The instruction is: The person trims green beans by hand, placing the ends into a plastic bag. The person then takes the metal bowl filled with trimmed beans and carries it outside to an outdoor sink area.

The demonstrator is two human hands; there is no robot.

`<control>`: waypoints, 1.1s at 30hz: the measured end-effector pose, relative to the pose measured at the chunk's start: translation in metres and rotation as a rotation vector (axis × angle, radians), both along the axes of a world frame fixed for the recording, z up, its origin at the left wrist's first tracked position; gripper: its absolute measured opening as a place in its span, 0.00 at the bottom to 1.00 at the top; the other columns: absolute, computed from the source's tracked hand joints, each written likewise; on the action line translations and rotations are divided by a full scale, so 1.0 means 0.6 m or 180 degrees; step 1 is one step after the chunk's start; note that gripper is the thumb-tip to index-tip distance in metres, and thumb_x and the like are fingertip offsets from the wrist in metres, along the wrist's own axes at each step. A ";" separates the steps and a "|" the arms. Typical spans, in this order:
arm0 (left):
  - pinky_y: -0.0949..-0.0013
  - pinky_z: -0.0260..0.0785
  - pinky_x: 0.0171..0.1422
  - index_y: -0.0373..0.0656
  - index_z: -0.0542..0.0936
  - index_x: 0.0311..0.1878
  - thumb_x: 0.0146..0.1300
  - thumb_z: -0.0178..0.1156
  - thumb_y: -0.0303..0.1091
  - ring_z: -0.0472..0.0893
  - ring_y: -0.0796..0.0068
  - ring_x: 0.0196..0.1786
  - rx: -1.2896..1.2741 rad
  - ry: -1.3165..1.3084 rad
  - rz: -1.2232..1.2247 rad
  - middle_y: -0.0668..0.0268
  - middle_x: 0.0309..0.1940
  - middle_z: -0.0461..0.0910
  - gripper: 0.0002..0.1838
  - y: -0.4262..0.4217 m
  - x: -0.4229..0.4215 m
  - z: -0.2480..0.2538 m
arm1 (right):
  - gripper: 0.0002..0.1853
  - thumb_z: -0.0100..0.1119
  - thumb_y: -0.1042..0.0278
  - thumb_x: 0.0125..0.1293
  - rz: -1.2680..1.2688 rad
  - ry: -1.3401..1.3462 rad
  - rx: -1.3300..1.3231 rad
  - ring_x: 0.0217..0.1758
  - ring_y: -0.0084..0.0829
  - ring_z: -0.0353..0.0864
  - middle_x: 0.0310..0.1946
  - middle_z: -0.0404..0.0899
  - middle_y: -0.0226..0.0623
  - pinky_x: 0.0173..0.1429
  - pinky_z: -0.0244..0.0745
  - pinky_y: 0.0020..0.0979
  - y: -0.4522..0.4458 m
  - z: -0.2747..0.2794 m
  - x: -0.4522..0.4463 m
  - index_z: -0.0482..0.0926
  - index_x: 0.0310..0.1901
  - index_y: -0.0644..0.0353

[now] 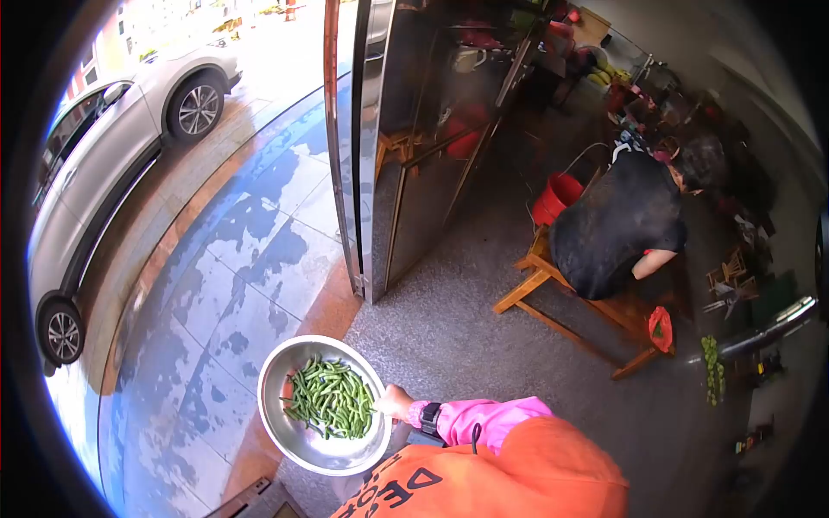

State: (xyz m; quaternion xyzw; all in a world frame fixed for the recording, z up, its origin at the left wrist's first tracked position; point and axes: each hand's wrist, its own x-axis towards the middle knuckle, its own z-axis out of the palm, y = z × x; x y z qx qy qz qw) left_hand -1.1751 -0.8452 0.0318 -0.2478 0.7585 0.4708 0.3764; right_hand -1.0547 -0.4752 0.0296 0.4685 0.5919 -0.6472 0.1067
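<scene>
My right hand, below a pink sleeve and a black wristwatch, has its fingers closed on the right rim of a wide metal bowl. In the bowl lies a loose heap of cut green beans. A small reddish-brown patch shows at the heap's left side; I cannot make out what it is. The bowl appears above the floor beside the doorway. My left hand does not show. Orange clothing with dark lettering covers my body at the bottom.
An open glass door stands ahead. A person in black sits on a wooden bench, near a red bucket and a red plastic bag. Outside, wet paving leads to a parked car.
</scene>
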 end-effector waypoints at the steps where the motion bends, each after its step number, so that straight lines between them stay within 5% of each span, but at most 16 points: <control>1: 0.60 0.68 0.47 0.35 0.74 0.43 0.61 0.51 0.41 0.75 0.60 0.41 0.0020 -0.0015 -0.0107 0.56 0.37 0.76 0.17 0.003 -0.061 0.002 | 0.14 0.57 0.65 0.46 -0.0095 -0.0004 0.0005 0.11 0.33 0.74 0.16 0.76 0.43 0.13 0.71 0.32 -0.010 0.021 -0.045 0.78 0.23 0.72; 8: 0.59 0.69 0.47 0.34 0.72 0.45 0.62 0.49 0.41 0.75 0.59 0.42 0.0022 -0.0083 -0.0547 0.55 0.38 0.76 0.17 -0.079 -0.407 0.008 | 0.11 0.57 0.69 0.49 -0.0461 -0.0150 -0.0032 0.11 0.29 0.73 0.16 0.76 0.41 0.12 0.66 0.29 -0.097 0.046 -0.267 0.78 0.26 0.71; 10: 0.58 0.70 0.47 0.34 0.72 0.45 0.63 0.48 0.41 0.75 0.58 0.43 -0.0009 -0.0157 -0.0534 0.54 0.39 0.75 0.18 -0.112 -0.483 0.010 | 0.13 0.59 0.65 0.49 -0.0912 -0.0148 0.0460 0.13 0.31 0.77 0.17 0.78 0.43 0.13 0.70 0.30 -0.126 0.031 -0.325 0.80 0.27 0.70; 13: 0.58 0.70 0.47 0.34 0.71 0.46 0.63 0.47 0.41 0.76 0.58 0.43 -0.0068 -0.0282 -0.0558 0.54 0.39 0.75 0.18 -0.170 -0.582 0.022 | 0.13 0.59 0.65 0.48 -0.1193 -0.0230 0.0107 0.15 0.32 0.78 0.19 0.79 0.44 0.14 0.71 0.31 -0.161 0.065 -0.403 0.80 0.29 0.70; 18: 0.57 0.71 0.47 0.33 0.70 0.47 0.64 0.46 0.41 0.76 0.57 0.44 0.0103 -0.0190 -0.0307 0.53 0.40 0.75 0.19 -0.260 -0.714 0.008 | 0.13 0.57 0.68 0.50 -0.0824 -0.0404 0.0294 0.15 0.29 0.76 0.20 0.78 0.41 0.14 0.68 0.29 -0.177 0.053 -0.574 0.78 0.33 0.72; 20: 0.71 0.63 0.16 0.43 0.70 0.42 0.58 0.50 0.30 0.73 0.73 0.17 -0.0015 0.0430 0.0193 0.65 0.24 0.73 0.08 -0.263 -0.759 -0.053 | 0.13 0.57 0.69 0.51 -0.0559 -0.0485 0.0223 0.15 0.29 0.75 0.20 0.78 0.41 0.14 0.68 0.29 -0.177 0.038 -0.656 0.78 0.33 0.72; 24: 0.76 0.69 0.30 0.38 0.75 0.40 0.57 0.55 0.25 0.73 0.82 0.27 0.0186 0.1565 -0.0273 0.69 0.27 0.75 0.07 -0.213 -0.857 0.050 | 0.10 0.57 0.72 0.52 0.0186 -0.0167 -0.0090 0.14 0.28 0.75 0.19 0.78 0.40 0.14 0.67 0.29 -0.220 0.020 -0.854 0.78 0.32 0.71; 27: 0.74 0.70 0.33 0.39 0.76 0.41 0.54 0.58 0.26 0.75 0.79 0.30 0.0227 0.1872 0.0038 0.67 0.29 0.76 0.10 -0.195 -0.959 0.079 | 0.10 0.57 0.72 0.52 0.0542 -0.0230 -0.0017 0.15 0.29 0.74 0.19 0.77 0.41 0.13 0.65 0.29 -0.272 0.085 -1.001 0.78 0.33 0.72; 29: 0.71 0.71 0.39 0.40 0.75 0.44 0.49 0.62 0.27 0.77 0.70 0.33 -0.0336 0.2616 -0.0678 0.64 0.31 0.77 0.16 -0.198 -1.018 0.104 | 0.10 0.60 0.72 0.51 0.0676 -0.0214 -0.0158 0.14 0.28 0.71 0.18 0.74 0.37 0.15 0.65 0.30 -0.313 0.054 -1.068 0.77 0.33 0.71; 30: 0.63 0.69 0.48 0.44 0.74 0.47 0.46 0.65 0.33 0.75 0.60 0.46 -0.0663 0.2486 -0.1091 0.59 0.45 0.75 0.22 -0.205 -1.050 0.109 | 0.10 0.60 0.73 0.51 0.0854 -0.0276 -0.0139 0.14 0.28 0.71 0.19 0.75 0.37 0.15 0.65 0.30 -0.335 0.060 -1.108 0.77 0.33 0.72; 32: 0.57 0.64 0.57 0.48 0.70 0.54 0.46 0.66 0.38 0.68 0.57 0.58 -0.0821 0.3040 -0.1474 0.58 0.55 0.69 0.29 -0.218 -1.116 0.114 | 0.10 0.61 0.74 0.50 0.1069 -0.0204 -0.0270 0.15 0.28 0.72 0.19 0.75 0.38 0.16 0.64 0.31 -0.384 0.069 -1.174 0.76 0.31 0.73; 33: 0.51 0.59 0.60 0.53 0.65 0.60 0.46 0.65 0.43 0.59 0.55 0.65 -0.1021 0.2512 -0.1596 0.58 0.63 0.60 0.35 -0.226 -1.150 0.124 | 0.10 0.61 0.75 0.50 0.1195 -0.0004 -0.0375 0.17 0.29 0.73 0.19 0.75 0.39 0.18 0.66 0.31 -0.414 0.077 -1.208 0.75 0.31 0.75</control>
